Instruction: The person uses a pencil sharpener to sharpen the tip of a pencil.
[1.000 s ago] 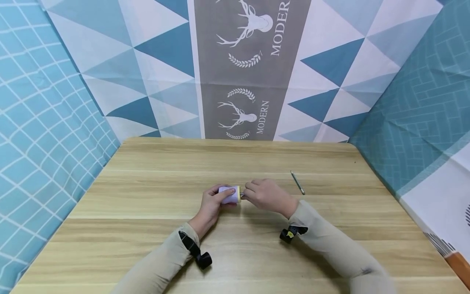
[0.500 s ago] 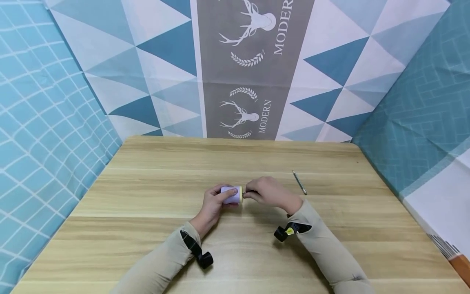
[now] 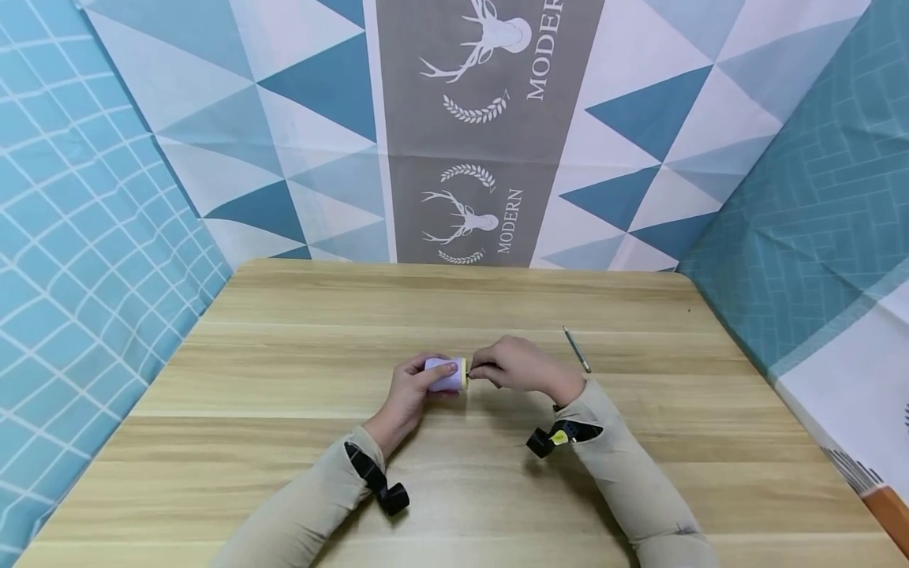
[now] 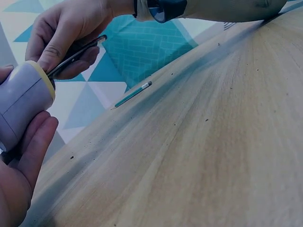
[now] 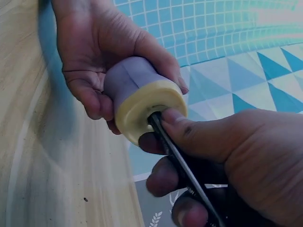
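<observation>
My left hand (image 3: 408,394) grips a purple cylinder with a pale yellow end, which looks like a pencil sharpener (image 5: 130,78), thumb on one side and fingers on the other. A hole in its yellow face points toward my right hand (image 3: 521,365). Thumb and fingers of that hand pinch a dark pencil (image 5: 189,175), whose front end enters the hole and is hidden inside. In the left wrist view the pencil's back end (image 4: 101,39) sticks out past the right fingers. Both hands are above the middle of the table.
A teal pencil (image 3: 577,349) with a dark end lies on the wooden table (image 3: 284,457), beyond and right of the right hand. Patterned cloth (image 3: 319,134) hangs behind the table and along both sides. A camera on a black strap sits at each wrist.
My right hand has turned about the pencil, its fingers changing angle and its wrist camera shifting left and up. The left hand still holds the sharpener in nearly the same place.
</observation>
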A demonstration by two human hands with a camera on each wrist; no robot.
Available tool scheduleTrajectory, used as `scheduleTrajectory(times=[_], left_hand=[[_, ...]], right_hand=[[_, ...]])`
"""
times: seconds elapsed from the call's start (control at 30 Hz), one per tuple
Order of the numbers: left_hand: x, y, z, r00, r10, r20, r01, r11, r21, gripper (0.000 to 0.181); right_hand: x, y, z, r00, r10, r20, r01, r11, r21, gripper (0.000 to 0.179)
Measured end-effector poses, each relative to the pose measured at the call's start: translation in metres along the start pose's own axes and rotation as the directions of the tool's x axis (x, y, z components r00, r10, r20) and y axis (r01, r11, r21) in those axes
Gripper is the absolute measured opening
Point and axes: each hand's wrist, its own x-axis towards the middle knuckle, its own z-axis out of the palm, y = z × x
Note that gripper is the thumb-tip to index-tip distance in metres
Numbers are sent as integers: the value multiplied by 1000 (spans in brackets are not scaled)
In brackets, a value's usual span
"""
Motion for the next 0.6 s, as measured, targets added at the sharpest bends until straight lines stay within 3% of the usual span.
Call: scheduleTrajectory(times=[0.2, 0.43, 0.6], left_hand=[[2, 0, -1, 1000, -2, -17, 2, 1000, -14, 12], [2, 1, 1, 1000, -11, -29, 10, 1000, -27, 13], [1, 1, 0, 999, -8, -34, 7, 1000, -29, 14]], right_hand=[[-6, 6, -8, 999, 18, 27, -20, 996, 86, 20], [-16, 12, -19, 983, 128, 131, -153, 968, 199, 20], [-23, 17, -23, 975, 168, 146, -197, 956, 219, 21]])
